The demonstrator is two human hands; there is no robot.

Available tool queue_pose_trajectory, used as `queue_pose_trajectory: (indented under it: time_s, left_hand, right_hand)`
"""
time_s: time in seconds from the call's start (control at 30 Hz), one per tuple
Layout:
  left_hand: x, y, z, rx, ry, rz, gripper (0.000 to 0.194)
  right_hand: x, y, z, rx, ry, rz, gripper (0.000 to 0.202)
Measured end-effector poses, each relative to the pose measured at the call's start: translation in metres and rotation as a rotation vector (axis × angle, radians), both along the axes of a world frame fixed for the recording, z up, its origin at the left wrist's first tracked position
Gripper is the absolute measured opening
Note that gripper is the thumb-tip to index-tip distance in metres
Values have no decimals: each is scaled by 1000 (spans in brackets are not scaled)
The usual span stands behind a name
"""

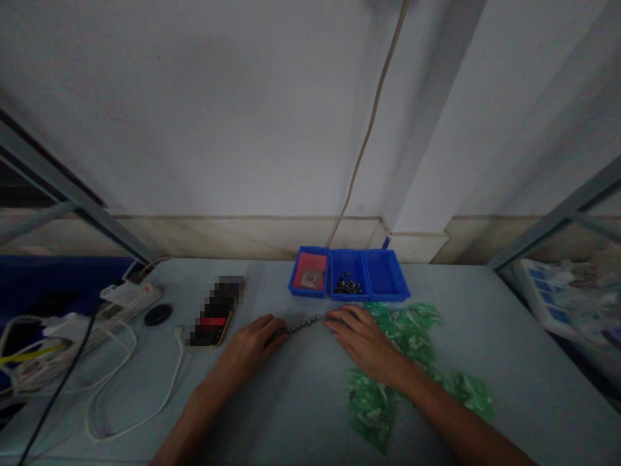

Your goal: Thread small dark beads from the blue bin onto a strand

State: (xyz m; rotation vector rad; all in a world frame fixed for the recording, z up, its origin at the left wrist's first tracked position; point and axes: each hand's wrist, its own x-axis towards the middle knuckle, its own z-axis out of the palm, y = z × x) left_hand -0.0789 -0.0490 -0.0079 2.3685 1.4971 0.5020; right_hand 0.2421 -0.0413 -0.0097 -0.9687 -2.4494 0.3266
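A thin, dark beaded strip (305, 324), which looks like a chain or bracelet, stretches just above or on the table between my hands. My left hand (257, 340) is closed, its thumb and fingers pinching the strip's left end. Just past the right end, the fingers of my right hand (359, 336) are drawn together; what they hold, if anything, is hidden. Behind my hands, a blue tray (349, 298) contains small dark metal-looking pieces (348, 285). Crumpled green plastic bags (371, 404) lie beside and beneath my right forearm.
Another blue tray (291, 291) holds a reddish packet, and a third blue tray (387, 275) stands at the right. On the left lie a phone (216, 314), a round black disc (158, 314), a white cable (169, 388) and a power strip (140, 299). A wall rises behind the table.
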Motion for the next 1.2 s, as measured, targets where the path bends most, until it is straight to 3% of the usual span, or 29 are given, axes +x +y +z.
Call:
queue_pose_trajectory:
  time_s: [0.2,0.47,0.8,1.03,1.2]
  left_hand:
    - [3,-1,4,37,42,13,29]
    - [27,11,12,97,71,-42,34]
    - [38,24,12,136,82,-114,28]
    - [40,21,3,179,48,-81,26]
    - [41,19,5,171,13,-70,25]
  right_hand:
    - [0,-1,5,9,-32,-33,38]
    - [1,0,-5,37,-63,-102,35]
    - [4,5,-7,21,-42,-193,12]
    - [4,2,1,-64,150,-258,18]
    - [4,3,1,-239,387,-306,28]
